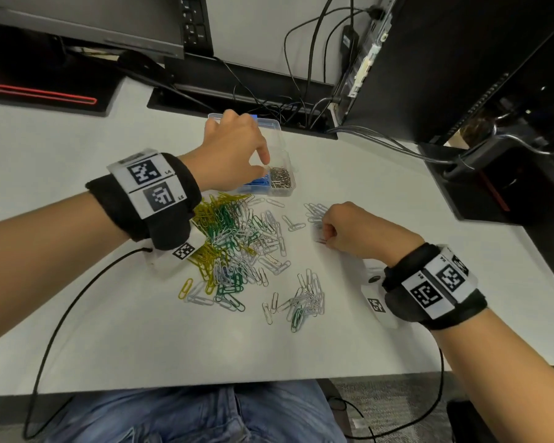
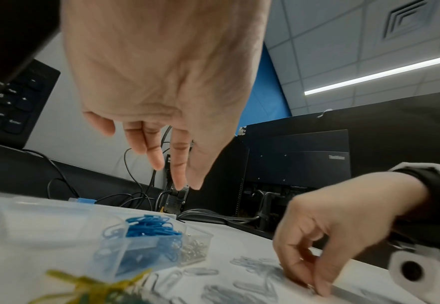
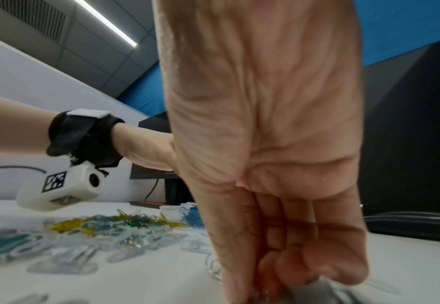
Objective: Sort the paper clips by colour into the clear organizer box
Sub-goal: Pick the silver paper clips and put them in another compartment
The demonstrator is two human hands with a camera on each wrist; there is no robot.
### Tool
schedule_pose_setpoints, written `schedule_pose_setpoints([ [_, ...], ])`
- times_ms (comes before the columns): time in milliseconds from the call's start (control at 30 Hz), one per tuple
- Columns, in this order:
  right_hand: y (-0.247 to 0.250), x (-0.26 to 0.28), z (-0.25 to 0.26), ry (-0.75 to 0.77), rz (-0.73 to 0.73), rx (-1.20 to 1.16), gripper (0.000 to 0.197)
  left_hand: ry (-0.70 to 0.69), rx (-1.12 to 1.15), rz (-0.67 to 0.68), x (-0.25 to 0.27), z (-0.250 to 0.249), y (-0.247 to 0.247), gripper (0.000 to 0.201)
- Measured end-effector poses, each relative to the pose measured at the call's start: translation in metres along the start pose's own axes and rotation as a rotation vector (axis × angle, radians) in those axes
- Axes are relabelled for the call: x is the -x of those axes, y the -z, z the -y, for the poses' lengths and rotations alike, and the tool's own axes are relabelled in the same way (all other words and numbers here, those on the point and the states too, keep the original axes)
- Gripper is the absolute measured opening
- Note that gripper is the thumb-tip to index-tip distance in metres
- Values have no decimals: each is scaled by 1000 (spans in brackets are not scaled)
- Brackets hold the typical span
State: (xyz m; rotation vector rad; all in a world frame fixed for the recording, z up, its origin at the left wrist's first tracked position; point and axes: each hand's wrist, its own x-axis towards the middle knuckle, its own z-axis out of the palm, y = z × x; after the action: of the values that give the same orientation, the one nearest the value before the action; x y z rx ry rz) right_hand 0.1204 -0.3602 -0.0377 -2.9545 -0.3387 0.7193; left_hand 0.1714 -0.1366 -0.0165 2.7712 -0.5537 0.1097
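My loosely open, empty left hand (image 1: 234, 151) hovers over the clear plastic organizer box (image 1: 280, 145) while my right hand (image 1: 349, 228) should pinch white paper clips (image 1: 315, 211) cleanly, not dragging neighbours.

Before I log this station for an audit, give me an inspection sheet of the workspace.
Surface: white desk.
Job's things: box holds blue clips and silver clips in separate compartments; mixed pile loose.
Clutter: nothing seen.
Hands: left hand over box, fingers extended, holding nothing; right hand pinching clips on desk.
Cables: black wrist leads; tangle behind box.
Surroundings: monitors, keyboard.
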Motion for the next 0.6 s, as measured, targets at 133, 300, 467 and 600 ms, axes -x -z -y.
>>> schedule_pose_setpoints([
  [133, 15, -4, 22, 98, -70, -40, 9, -86, -69, 60, 19, 0, 0, 13],
  [300, 47, -37, 48, 178, -314, -164, 10, -214, 5, 318, 39, 1, 1, 16],
  [467, 56, -48, 52, 96, -387, -267, 22, -358, -40, 433, 59, -3, 2, 45],
  [600, 47, -7, 21, -50, -299, -208, 39, -568, -220, 479, 78, -12, -4, 59],
])
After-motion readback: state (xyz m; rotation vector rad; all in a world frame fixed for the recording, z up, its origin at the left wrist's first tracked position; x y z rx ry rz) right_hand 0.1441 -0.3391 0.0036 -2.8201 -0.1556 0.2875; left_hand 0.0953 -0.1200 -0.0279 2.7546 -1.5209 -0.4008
